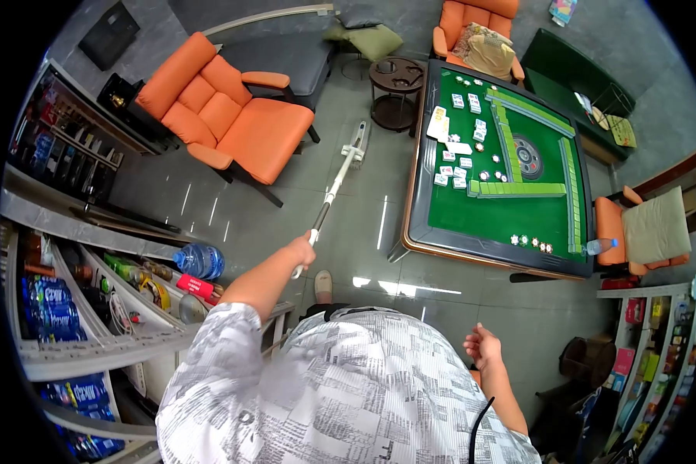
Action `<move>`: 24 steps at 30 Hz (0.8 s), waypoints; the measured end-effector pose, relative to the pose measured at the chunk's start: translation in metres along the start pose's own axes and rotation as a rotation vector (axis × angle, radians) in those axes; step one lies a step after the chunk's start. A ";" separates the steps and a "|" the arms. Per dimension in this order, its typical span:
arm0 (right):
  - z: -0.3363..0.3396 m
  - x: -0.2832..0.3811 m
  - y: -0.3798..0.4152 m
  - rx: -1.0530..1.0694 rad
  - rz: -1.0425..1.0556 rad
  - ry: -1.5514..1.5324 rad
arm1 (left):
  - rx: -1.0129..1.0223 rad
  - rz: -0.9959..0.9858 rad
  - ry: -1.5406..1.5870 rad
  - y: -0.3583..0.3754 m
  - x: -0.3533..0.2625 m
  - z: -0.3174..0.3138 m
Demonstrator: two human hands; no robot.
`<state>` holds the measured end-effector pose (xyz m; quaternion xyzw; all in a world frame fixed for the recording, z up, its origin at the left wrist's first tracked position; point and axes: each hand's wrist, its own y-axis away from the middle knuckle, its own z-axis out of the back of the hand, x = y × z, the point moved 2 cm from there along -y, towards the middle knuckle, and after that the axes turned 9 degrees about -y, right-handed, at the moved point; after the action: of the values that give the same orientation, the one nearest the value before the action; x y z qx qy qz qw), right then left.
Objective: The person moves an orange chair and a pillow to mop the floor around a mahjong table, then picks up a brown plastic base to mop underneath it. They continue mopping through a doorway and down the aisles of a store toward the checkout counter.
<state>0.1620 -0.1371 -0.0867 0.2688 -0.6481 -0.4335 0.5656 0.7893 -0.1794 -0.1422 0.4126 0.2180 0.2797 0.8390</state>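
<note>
My left hand (303,252) is closed around the upper end of a long white and grey mop handle (334,188). The handle slants away from me, and its flat narrow head (355,148) rests on the grey tiled floor between the orange armchair and the green-topped table. My right hand (482,345) hangs at my right side, away from any object, with its fingers loosely curled and apart, holding nothing.
An orange armchair (236,124) stands left of the mop, and a mahjong table (448,220) with tiles and chips on the right. A small round table (394,77) is ahead. Shelves (100,352) flank me at left, with more shelves (634,332) at right.
</note>
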 end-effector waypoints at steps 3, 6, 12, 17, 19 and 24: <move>-0.015 -0.011 0.016 -0.061 0.021 -0.053 | 0.014 -0.015 -0.166 -0.008 0.000 0.031; -0.034 -0.040 0.023 -0.125 0.033 -0.131 | -0.020 -0.058 -0.514 -0.024 0.065 0.032; -0.109 -0.117 0.023 -0.177 -0.061 -0.206 | 0.070 -0.119 -0.435 0.069 0.189 0.106; -0.187 -0.146 0.034 -0.183 -0.124 -0.198 | 0.155 -0.170 -0.489 0.091 0.223 0.192; -0.214 -0.144 0.042 -0.150 -0.090 -0.134 | 0.148 -0.187 -0.492 0.075 0.230 0.224; -0.244 -0.117 0.049 -0.124 -0.051 0.059 | 0.158 -0.161 -0.441 0.030 0.213 0.300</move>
<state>0.4300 -0.0789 -0.1066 0.2622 -0.5960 -0.4790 0.5887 1.1192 -0.1975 0.0228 0.5094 0.0833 0.0971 0.8510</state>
